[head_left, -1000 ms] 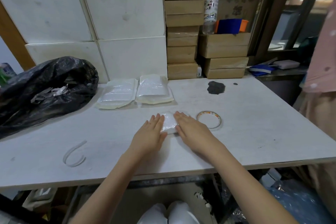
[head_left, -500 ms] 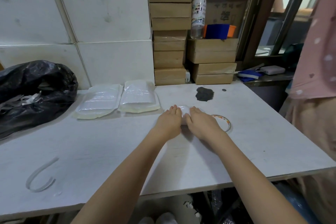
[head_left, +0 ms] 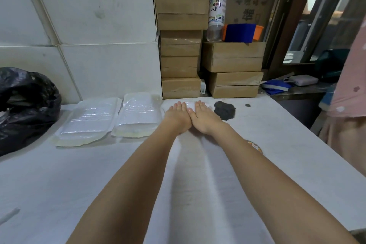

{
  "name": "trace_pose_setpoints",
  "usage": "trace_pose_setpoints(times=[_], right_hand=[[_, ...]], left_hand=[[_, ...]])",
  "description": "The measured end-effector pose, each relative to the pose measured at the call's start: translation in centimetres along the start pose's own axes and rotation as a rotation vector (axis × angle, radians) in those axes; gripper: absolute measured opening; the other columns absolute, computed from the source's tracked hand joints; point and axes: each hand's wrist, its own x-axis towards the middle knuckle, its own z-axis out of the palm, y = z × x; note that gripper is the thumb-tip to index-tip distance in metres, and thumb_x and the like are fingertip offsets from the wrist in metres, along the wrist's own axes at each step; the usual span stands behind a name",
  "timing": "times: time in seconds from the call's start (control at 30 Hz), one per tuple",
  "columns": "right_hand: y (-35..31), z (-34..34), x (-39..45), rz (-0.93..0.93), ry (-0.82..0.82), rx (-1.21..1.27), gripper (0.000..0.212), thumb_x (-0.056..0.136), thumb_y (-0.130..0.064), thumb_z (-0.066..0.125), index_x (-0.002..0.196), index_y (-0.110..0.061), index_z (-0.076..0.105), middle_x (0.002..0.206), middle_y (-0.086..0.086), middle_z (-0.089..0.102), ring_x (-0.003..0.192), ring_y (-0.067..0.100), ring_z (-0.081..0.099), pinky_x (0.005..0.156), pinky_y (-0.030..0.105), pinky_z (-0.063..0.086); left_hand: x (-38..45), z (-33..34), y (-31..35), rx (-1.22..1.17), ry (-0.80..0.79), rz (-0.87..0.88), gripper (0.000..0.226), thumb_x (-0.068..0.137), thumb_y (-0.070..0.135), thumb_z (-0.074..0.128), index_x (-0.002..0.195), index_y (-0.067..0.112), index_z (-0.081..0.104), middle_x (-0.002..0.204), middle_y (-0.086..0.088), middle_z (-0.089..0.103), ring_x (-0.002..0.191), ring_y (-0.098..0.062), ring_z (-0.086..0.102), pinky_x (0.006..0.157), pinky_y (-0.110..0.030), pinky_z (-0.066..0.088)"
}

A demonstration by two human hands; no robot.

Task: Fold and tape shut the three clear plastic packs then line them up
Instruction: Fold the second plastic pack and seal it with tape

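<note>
Bench: white wooden bench (head_left: 277, 144) against the tiled wall.
Finished packs: two folded clear plastic packs (head_left: 89, 121) (head_left: 138, 118) lie side by side, left of the hands.
Third pack: small clear plastic pack (head_left: 190, 104) lies under both palms, just right of the second pack.
Hands: left hand (head_left: 177, 116) and right hand (head_left: 204, 117) press flat on it, fingers straight, thumbs touching.
Tape: roll of tape (head_left: 255, 146) peeks from beneath the right forearm.

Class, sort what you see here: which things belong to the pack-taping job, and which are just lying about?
Job: two packs in a row; third pack under left hand and right hand; tape roll.

Lying about: black bag, boxes, bottle, dark lump.
</note>
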Motion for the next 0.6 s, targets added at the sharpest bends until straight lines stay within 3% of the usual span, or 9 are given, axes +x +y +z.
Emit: trace_pose_setpoints(times=[0.27,0.43,0.5,0.6], right_hand=[[-0.3,0.5,4.2,-0.032,0.031,-0.028,0.062,0.101,-0.042,0.01,0.149,-0.005,0.003,0.16,0.009,0.0,0.147,0.017,-0.001,0.118,0.03,0.001],[-0.7,-0.2,4.1,-0.007,0.114,0.003,0.059,0.101,-0.041,0.019,0.149,-0.007,0.015,0.159,0.008,0.009,0.145,0.025,0.016,0.115,0.038,0.019],[-1.2,-0.8,3.8,-0.013,0.228,0.032,0.056,0.101,-0.037,0.023,0.149,-0.009,0.015,0.159,0.006,0.011,0.145,0.024,0.017,0.115,0.038,0.021],[-3.0,-1.4,3.0,-0.134,0.365,0.053,0.05,0.101,-0.027,0.025,0.149,-0.01,0.02,0.158,0.004,0.017,0.145,0.019,0.017,0.115,0.035,0.022]], left_hand=[[3.6,0.1,-2.1,-0.04,0.02,-0.029,0.059,0.1,0.026,0.013,0.147,0.0,-0.01,0.158,-0.015,-0.009,0.147,-0.023,-0.006,0.121,-0.035,0.0],[3.1,-1.2,-2.9,-0.286,0.038,0.008,0.063,0.099,0.029,0.027,0.149,0.003,-0.002,0.159,-0.014,-0.004,0.146,-0.029,0.007,0.118,-0.039,0.013],[2.1,-2.5,-4.0,-0.461,0.108,0.042,0.067,0.099,0.032,0.036,0.149,0.001,0.004,0.158,-0.014,0.004,0.145,-0.029,0.015,0.116,-0.038,0.017],[0.2,-4.5,-7.2,-0.548,0.314,0.011,0.051,0.1,0.026,0.034,0.145,0.004,0.024,0.152,-0.014,0.026,0.136,-0.031,0.034,0.109,-0.039,0.03]])
